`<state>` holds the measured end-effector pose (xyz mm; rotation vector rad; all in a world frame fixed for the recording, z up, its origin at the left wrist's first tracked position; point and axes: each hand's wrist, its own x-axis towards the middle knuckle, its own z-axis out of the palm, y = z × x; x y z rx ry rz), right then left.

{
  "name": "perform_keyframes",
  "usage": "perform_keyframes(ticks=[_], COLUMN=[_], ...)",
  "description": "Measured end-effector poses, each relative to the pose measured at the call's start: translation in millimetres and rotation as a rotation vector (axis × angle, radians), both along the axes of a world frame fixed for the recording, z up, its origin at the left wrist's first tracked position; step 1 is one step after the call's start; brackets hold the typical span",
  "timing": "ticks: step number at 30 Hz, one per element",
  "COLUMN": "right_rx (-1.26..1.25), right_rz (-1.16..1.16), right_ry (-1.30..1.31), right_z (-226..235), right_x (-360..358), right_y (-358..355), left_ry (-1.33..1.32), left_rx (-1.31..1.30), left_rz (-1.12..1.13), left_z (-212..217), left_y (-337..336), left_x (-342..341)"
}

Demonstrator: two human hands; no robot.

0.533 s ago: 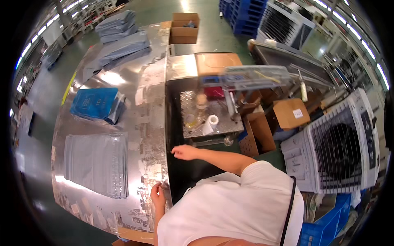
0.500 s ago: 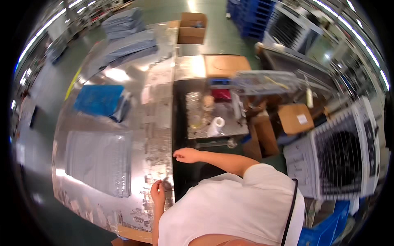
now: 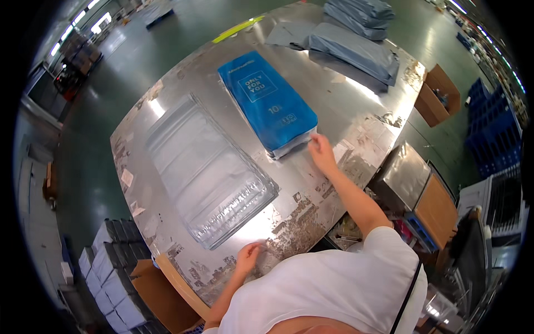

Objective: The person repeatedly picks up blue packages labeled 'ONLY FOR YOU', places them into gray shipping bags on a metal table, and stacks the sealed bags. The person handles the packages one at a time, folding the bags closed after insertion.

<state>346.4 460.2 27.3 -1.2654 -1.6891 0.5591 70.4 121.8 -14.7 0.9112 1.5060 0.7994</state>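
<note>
A flat stack of blue printed plastic bags (image 3: 270,103) with pale layers beneath lies slanted on the metal-topped table (image 3: 222,72). At its near right corner is my right hand (image 3: 322,153), fingers loosely bent and the tips touching or very close to the edge. The corner lies flat, not lifted. My left hand (image 3: 248,257) hovers over or rests on the table's near edge, its fingers curled together with nothing visible in them. Just beyond it, a stack of translucent grey plastic bags (image 3: 203,172) lies on the left part of the table.
Folded grey plastic bags (image 3: 356,53) are piled at the table's far end. An open cardboard box (image 3: 436,97) stands beyond its right edge, near blue crates (image 3: 492,125). At lower left are another open box (image 3: 161,295) and stacked white bundles (image 3: 119,278).
The view has swung left, toward the table. My right hand has moved from beside the table's edge out to the blue bags' corner. My left hand stays near the table's near edge.
</note>
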Motion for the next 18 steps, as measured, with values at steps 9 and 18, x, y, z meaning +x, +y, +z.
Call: perform_keyframes(ticks=[9,18], right_rx=[-0.626,-0.701], right_rz=[0.348,0.475], right_ry=[0.35,0.57], right_z=[-6.6,-37.0], right_x=[-8.3,-48.3], right_y=[234.5,260.1], left_ry=[-0.29,-0.095], left_rx=[0.066,0.41], left_rz=[0.307,0.324], left_z=[51.1,-7.1], left_y=[278.9,452.1], left_x=[-31.8,-19.2])
